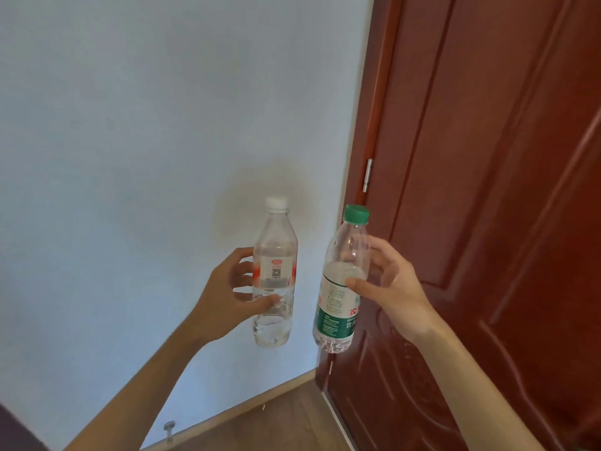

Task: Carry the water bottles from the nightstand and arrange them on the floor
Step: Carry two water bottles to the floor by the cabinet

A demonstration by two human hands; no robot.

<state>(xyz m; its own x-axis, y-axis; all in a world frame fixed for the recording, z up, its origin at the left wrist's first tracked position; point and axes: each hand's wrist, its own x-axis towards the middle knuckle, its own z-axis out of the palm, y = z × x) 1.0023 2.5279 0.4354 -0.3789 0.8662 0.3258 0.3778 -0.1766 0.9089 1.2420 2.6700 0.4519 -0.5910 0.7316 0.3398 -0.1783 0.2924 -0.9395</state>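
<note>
- A pale bluish-white wall (130, 125) fills the left and middle of the view, smooth and plain under soft, even light.
- A faint, darker patch (276, 187) tints the wall close to the door side.
- A dark red-brown wooden door (504, 190) takes up the right side, with raised panels and carved moulding lower down.
- A red-brown door frame (382, 92) runs up its left edge against the wall, and a silver hinge (367, 175) sits on it.
- A brown wood-grain floor (286, 424) shows at the bottom, meeting the wall along a light tan baseboard (244, 406).
- A small metal fitting (169, 429), possibly a doorstop, sits low on the wall at the baseboard.
</note>
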